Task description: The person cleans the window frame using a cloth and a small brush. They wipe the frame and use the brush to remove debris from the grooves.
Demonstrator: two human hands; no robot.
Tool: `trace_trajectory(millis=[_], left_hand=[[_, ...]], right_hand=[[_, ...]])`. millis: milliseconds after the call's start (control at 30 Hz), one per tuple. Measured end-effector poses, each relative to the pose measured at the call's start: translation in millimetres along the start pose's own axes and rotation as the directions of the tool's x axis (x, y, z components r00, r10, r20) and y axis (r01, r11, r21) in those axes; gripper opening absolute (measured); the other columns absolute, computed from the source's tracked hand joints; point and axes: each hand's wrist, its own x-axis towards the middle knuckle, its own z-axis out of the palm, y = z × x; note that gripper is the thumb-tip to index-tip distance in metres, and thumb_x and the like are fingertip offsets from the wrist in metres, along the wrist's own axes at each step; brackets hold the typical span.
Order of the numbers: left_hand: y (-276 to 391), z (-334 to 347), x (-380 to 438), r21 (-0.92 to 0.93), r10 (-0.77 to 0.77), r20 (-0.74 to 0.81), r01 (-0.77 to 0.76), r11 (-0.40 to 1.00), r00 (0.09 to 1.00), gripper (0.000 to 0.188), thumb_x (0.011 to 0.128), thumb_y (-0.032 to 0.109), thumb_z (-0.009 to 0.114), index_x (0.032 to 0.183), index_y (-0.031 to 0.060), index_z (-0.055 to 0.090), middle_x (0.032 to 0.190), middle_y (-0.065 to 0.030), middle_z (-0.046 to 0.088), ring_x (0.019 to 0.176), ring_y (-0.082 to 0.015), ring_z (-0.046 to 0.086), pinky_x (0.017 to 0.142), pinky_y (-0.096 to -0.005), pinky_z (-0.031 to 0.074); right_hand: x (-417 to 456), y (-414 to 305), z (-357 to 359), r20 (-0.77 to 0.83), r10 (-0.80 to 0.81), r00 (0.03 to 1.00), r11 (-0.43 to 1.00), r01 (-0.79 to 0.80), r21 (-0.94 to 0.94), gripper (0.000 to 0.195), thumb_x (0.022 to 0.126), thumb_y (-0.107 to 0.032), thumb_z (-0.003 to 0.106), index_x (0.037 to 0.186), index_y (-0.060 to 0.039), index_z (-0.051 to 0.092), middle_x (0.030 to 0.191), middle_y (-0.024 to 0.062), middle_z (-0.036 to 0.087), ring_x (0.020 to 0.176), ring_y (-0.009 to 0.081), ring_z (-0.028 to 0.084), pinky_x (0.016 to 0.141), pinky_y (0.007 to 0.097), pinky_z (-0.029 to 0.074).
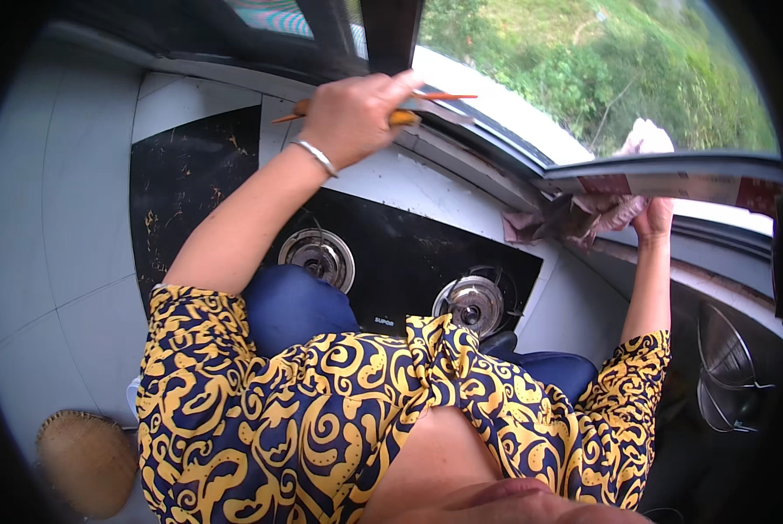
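My left hand [358, 118], with a metal bangle at the wrist, is closed around a thin orange stick [453, 96] and a tool with a yellow-orange handle [404, 118]. A flat grey piece sticks out beside the stick over the window track; its exact kind is unclear. My right hand [654, 217] is at the open window sash [692, 187], its fingers partly hidden by the sash and a crumpled pinkish cloth [604, 219] that it holds. Pale cloth [650, 137] also shows on the sash's far side.
Below the window lies a black glass gas hob [391, 229] with two burners, between my knees and the sill. A dark window post [391, 36] stands beyond my left hand. A round woven item [87, 462] is at lower left; metal strainers [725, 354] hang at right.
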Motion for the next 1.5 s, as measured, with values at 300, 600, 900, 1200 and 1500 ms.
trace_trajectory(millis=[300,600,900,1200,1500], left_hand=[[-29,24,-1,0.265,0.196,-0.065,-0.172,0.949,0.979,0.031,0.076,0.016,0.053,0.106,0.0214,0.059,0.059,0.0008,0.048,0.052,-0.0145,0.053,0.046,-0.0270,0.042],[-62,8,-5,0.339,0.274,0.022,-0.265,0.903,0.961,0.032,0.077,0.011,0.055,0.106,0.0224,0.061,0.063,0.0002,0.049,0.055,-0.0152,0.054,0.049,-0.0267,0.044],[-89,1,-13,0.393,0.108,0.097,-0.138,0.909,0.989,0.051,0.067,0.000,0.066,0.112,0.0209,0.057,0.074,-0.0029,0.058,0.068,-0.0185,0.060,0.060,-0.0281,0.051],[-106,-4,-13,0.262,0.000,0.051,-0.014,0.965,0.999,0.042,0.069,-0.002,0.064,0.105,0.0177,0.056,0.074,-0.0062,0.057,0.070,-0.0236,0.060,0.063,-0.0313,0.052],[-107,-5,-19,0.180,-0.042,0.024,0.037,0.983,0.999,0.043,0.064,-0.002,0.066,0.102,0.0158,0.056,0.075,-0.0055,0.058,0.070,-0.0237,0.060,0.062,-0.0308,0.051]], right_hand=[[16,15,114,-0.334,0.587,0.737,0.301,-0.582,-0.755,0.036,0.091,-0.026,0.047,0.117,-0.0015,0.049,0.112,0.0106,0.055,0.102,0.0224,0.052,0.090,0.0368,0.042],[49,15,122,-0.202,0.620,0.758,0.180,-0.388,-0.904,0.033,0.091,-0.023,0.047,0.114,-0.0002,0.051,0.107,0.0109,0.057,0.096,0.0210,0.055,0.084,0.0356,0.045],[74,14,88,-0.048,0.557,0.829,0.371,-0.300,-0.879,0.031,0.091,-0.021,0.048,0.112,0.0010,0.052,0.103,0.0112,0.060,0.090,0.0197,0.058,0.079,0.0344,0.048],[162,35,128,0.064,0.512,0.857,0.828,-0.472,-0.301,0.028,0.091,-0.018,0.047,0.109,0.0030,0.053,0.097,0.0119,0.063,0.083,0.0207,0.062,0.074,0.0349,0.052],[189,71,220,0.357,0.609,0.708,0.791,-0.514,-0.331,0.029,0.088,-0.016,0.051,0.109,0.0045,0.052,0.099,0.0167,0.062,0.085,0.0240,0.063,0.076,0.0354,0.054]])
